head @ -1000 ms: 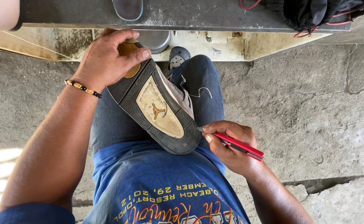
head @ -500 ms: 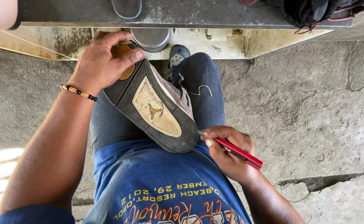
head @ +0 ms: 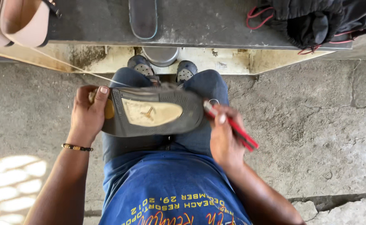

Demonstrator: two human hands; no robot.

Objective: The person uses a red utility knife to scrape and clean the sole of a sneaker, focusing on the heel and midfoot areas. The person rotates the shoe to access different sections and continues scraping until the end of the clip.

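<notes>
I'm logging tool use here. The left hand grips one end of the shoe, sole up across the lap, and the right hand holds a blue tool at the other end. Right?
Not quite: the tool in the right hand is red, as the head view shows. The left hand does grip the shoe, sole up.

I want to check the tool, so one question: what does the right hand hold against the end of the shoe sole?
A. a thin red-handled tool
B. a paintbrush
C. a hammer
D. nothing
A: the right hand grips a thin red-handled tool with its tip at the end of the upturned shoe sole, which the left hand steadies.
</notes>
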